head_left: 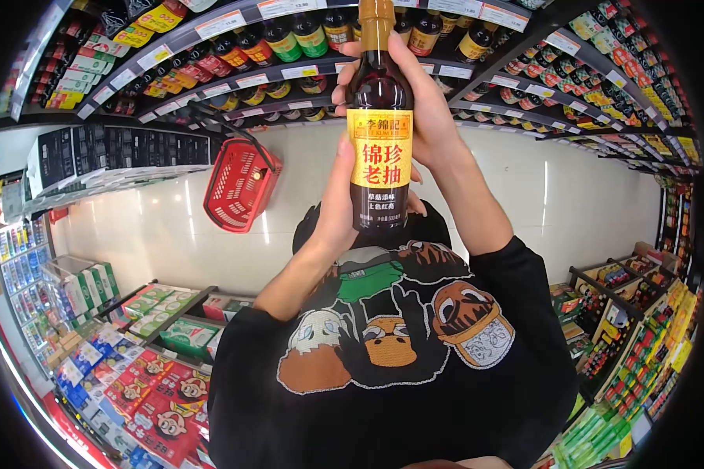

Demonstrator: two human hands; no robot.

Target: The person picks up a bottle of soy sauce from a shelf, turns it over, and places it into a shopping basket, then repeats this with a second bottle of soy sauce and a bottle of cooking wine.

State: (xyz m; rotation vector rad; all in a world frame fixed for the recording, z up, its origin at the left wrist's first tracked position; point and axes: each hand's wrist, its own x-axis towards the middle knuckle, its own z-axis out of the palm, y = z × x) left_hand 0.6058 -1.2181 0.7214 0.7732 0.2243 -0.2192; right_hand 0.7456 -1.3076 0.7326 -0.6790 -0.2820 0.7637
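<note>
Upright before my chest is a soy sauce bottle (381, 156), dark glass with a yellow label, red lettering and a gold-coloured neck. My left hand (339, 195) grips its lower side, thumb along the label's edge and the other fingers hidden behind. Around the upper part, near the neck, is my right hand (429, 109); its fingertips show on the far side of the glass. Both hands are closed on this one bottle, and its label faces me.
A red shopping basket (242, 184) with a black handle stands on the pale floor (516, 187) to the left. Shelves of sauce bottles (289, 43) curve across the front. Stacked red packages (156, 399) lie at the lower left, and more shelving (626, 313) stands at the right.
</note>
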